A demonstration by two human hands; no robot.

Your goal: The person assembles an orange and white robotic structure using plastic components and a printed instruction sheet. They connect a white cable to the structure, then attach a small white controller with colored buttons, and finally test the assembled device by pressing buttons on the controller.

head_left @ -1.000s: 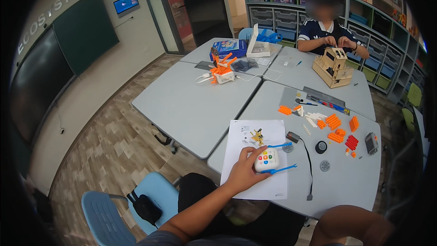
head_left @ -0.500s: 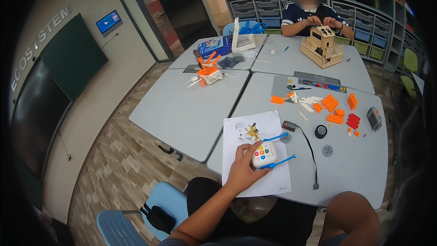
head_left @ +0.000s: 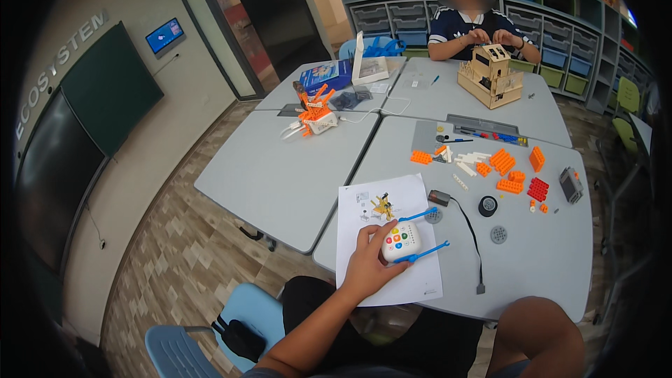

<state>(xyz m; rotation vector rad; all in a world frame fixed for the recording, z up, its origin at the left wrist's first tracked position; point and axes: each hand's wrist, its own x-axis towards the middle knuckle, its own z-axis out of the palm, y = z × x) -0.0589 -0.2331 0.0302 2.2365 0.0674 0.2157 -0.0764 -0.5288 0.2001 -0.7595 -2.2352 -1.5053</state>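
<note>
My left hand [head_left: 367, 260] is closed around the left side of a white remote controller [head_left: 402, 240] with coloured round buttons. My fingers are on its far edge and the thumb is on the near edge. Two blue plastic arms [head_left: 423, 253] stick out to the right from the controller's sides. Beneath the hand and controller lies a printed instruction sheet [head_left: 353, 238] with a picture of a yellow model. Just right of the sheet are a grey motor block [head_left: 439, 198] with a black cable and a grey round plate [head_left: 433, 215]. My right hand is out of view.
Orange bricks [head_left: 502, 161], white beams [head_left: 465, 168], a red brick [head_left: 537, 189], a black wheel [head_left: 488, 205] and a grey block [head_left: 570, 185] lie to the right. An orange-and-white model [head_left: 318, 117] stands far left. Across the table, a person handles a wooden house [head_left: 491, 77].
The whole view has shifted slightly to the left. My left hand keeps its hold on the controller over the sheet. The person opposite still has both hands at the wooden house.
</note>
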